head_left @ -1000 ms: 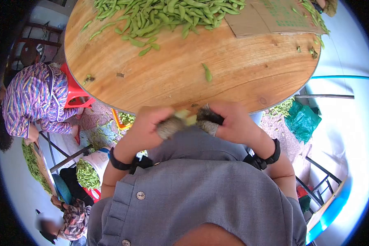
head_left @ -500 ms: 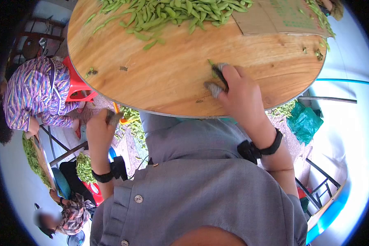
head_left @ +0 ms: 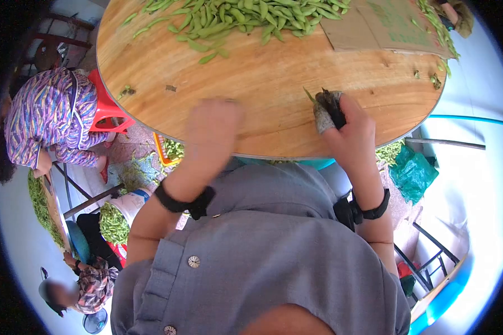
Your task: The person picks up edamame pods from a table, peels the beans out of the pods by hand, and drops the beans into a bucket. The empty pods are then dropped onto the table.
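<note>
My right hand (head_left: 349,120) is closed above the wooden table, with worn grey and black covers on its thumb and forefinger. The thin green tip of a soybean pod (head_left: 308,95) sticks out beside the thumb; the rest is hidden. My left hand (head_left: 213,125) is over the table's near edge, smeared by motion, its fingers not clear. A heap of green soybean pods (head_left: 235,17) lies at the far side of the round wooden table (head_left: 251,106).
A flattened cardboard piece (head_left: 369,28) lies at the far right. Below are a yellow-orange basket (head_left: 163,151), a white bucket (head_left: 134,204) of pods and a green plastic bag (head_left: 413,176). One person (head_left: 50,117) sits left by a red stool (head_left: 103,109); another (head_left: 95,287) is lower left.
My left hand has swung from beside the table up and right over its near edge. My right hand has shifted slightly right, its fingers drawn closer together.
</note>
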Motion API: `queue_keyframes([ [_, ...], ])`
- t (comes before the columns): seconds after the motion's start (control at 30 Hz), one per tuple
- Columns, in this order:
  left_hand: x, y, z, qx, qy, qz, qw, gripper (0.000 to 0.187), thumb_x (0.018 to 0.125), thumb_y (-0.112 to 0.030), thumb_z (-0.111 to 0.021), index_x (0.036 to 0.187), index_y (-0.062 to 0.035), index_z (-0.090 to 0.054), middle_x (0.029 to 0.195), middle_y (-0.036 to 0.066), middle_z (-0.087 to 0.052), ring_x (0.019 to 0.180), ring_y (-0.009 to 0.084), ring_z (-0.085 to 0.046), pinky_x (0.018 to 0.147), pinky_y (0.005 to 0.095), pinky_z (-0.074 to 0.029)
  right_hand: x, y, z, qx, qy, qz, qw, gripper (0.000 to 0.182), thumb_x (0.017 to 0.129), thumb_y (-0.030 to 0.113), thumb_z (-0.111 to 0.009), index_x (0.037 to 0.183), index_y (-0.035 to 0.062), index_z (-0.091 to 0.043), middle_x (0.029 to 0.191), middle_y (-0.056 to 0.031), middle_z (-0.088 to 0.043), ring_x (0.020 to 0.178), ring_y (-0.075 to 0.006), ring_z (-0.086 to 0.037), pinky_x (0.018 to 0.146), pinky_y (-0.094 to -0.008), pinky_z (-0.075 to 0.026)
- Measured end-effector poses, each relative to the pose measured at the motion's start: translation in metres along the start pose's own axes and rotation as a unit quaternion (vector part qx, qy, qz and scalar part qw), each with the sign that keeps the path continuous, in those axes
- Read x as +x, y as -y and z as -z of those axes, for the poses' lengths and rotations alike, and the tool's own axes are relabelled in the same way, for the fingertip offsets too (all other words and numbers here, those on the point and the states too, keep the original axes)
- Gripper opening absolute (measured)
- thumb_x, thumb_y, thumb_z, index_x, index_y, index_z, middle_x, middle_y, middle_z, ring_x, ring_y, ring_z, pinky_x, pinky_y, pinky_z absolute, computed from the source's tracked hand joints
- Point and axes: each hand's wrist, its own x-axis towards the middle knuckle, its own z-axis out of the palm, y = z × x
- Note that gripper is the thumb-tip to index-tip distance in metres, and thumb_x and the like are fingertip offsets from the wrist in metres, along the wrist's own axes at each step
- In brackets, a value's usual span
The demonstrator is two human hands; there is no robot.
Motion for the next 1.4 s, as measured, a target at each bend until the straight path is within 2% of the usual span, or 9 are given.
queue_keyframes([
  [0.1, -0.052, 0.066, 0.016, 0.173, 0.007, 0.220, 0.960, 0.020, 0.075, -0.006, -0.052, 0.095, -0.0043, -0.055, 0.091, 0.016, -0.056, 0.090, 0.0341, -0.053, 0.077, 0.0444, -0.043, -0.004, 0.001, -0.006, 0.128, 0.000, -0.029, 0.991, 0.023, 0.077, 0.019, -0.067, 0.089, 0.0026, -0.058, 0.072, -0.0198, -0.059, 0.068, -0.0346, -0.062, 0.059, -0.0404, -0.047],
  [0.17, -0.068, 0.075, 0.028, 0.248, 0.026, 0.289, 0.924, 0.019, 0.078, -0.008, -0.051, 0.096, -0.0057, -0.056, 0.089, 0.015, -0.056, 0.087, 0.0334, -0.054, 0.072, 0.0437, -0.043, -0.004, 0.000, -0.010, 0.235, 0.156, -0.075, 0.956, 0.021, 0.079, 0.011, -0.071, 0.094, -0.0006, -0.062, 0.080, -0.0002, -0.062, 0.076, -0.0057, -0.053, 0.068, -0.0233, -0.045],
  [0.3, -0.054, 0.036, 0.048, 0.023, -0.107, 0.112, 0.988, 0.026, 0.076, -0.006, -0.059, 0.103, -0.0025, -0.057, 0.107, 0.019, -0.057, 0.101, 0.0365, -0.053, 0.083, 0.0449, -0.044, 0.000, 0.012, -0.021, 0.293, 0.256, -0.073, 0.918, 0.021, 0.080, 0.009, -0.071, 0.095, -0.0012, -0.061, 0.083, 0.0016, -0.061, 0.079, -0.0042, -0.051, 0.070, -0.0221, -0.045],
  [0.43, -0.003, -0.024, 0.053, -0.288, -0.033, -0.091, 0.953, 0.019, 0.078, -0.014, -0.064, 0.095, -0.0043, -0.061, 0.098, 0.015, -0.059, 0.093, 0.0338, -0.055, 0.078, 0.0392, -0.046, -0.001, 0.019, -0.007, 0.216, 0.316, -0.075, 0.921, 0.024, 0.080, 0.008, -0.070, 0.101, -0.0008, -0.061, 0.089, 0.0008, -0.062, 0.082, -0.0043, -0.052, 0.071, -0.0223, -0.045],
  [0.87, 0.013, -0.021, 0.010, -0.574, 0.094, 0.085, 0.809, 0.016, 0.087, -0.010, -0.061, 0.099, 0.0005, -0.062, 0.081, 0.007, -0.059, 0.078, 0.0125, -0.057, 0.070, 0.0263, -0.045, -0.013, 0.013, 0.000, 0.320, 0.191, -0.041, 0.927, 0.027, 0.079, 0.006, -0.057, 0.105, -0.0008, -0.058, 0.070, -0.0116, -0.058, 0.068, -0.0179, -0.058, 0.062, -0.0318, -0.047],
  [1.03, 0.020, -0.026, 0.018, -0.639, 0.088, 0.139, 0.751, 0.017, 0.088, -0.006, -0.057, 0.103, 0.0021, -0.062, 0.090, 0.003, -0.063, 0.084, 0.0091, -0.057, 0.075, 0.0243, -0.045, -0.014, 0.010, -0.003, 0.325, 0.255, -0.025, 0.910, 0.035, 0.089, 0.006, -0.049, 0.124, 0.0032, -0.051, 0.074, 0.0002, -0.062, 0.051, -0.0051, -0.051, 0.047, -0.0208, -0.042],
  [1.2, 0.020, -0.026, 0.019, -0.546, 0.092, 0.121, 0.824, 0.015, 0.087, -0.007, -0.059, 0.100, -0.0006, -0.063, 0.085, 0.006, -0.064, 0.082, 0.0099, -0.058, 0.071, 0.0254, -0.046, -0.007, 0.019, -0.001, 0.346, 0.286, -0.101, 0.888, 0.043, 0.079, 0.000, -0.046, 0.122, 0.0025, -0.049, 0.068, -0.0083, -0.058, 0.053, -0.0140, -0.058, 0.051, -0.0290, -0.049],
  [1.33, 0.021, -0.021, 0.015, -0.243, 0.006, -0.064, 0.968, 0.013, 0.087, -0.011, -0.060, 0.096, -0.0025, -0.062, 0.072, 0.007, -0.059, 0.066, 0.0131, -0.056, 0.062, 0.0310, -0.045, -0.005, 0.020, -0.005, 0.398, 0.297, -0.146, 0.855, 0.039, 0.086, 0.002, -0.044, 0.124, 0.0059, -0.050, 0.070, -0.0014, -0.058, 0.050, -0.0075, -0.051, 0.046, -0.0223, -0.043],
  [1.4, 0.020, -0.021, 0.014, -0.295, 0.009, -0.049, 0.954, 0.012, 0.088, -0.011, -0.058, 0.094, -0.0025, -0.062, 0.069, 0.005, -0.056, 0.063, 0.0143, -0.054, 0.059, 0.0322, -0.044, -0.005, 0.016, -0.009, 0.415, 0.305, -0.156, 0.843, 0.035, 0.091, 0.004, -0.043, 0.125, 0.0078, -0.050, 0.072, 0.0019, -0.057, 0.048, -0.0037, -0.046, 0.044, -0.0182, -0.038],
])
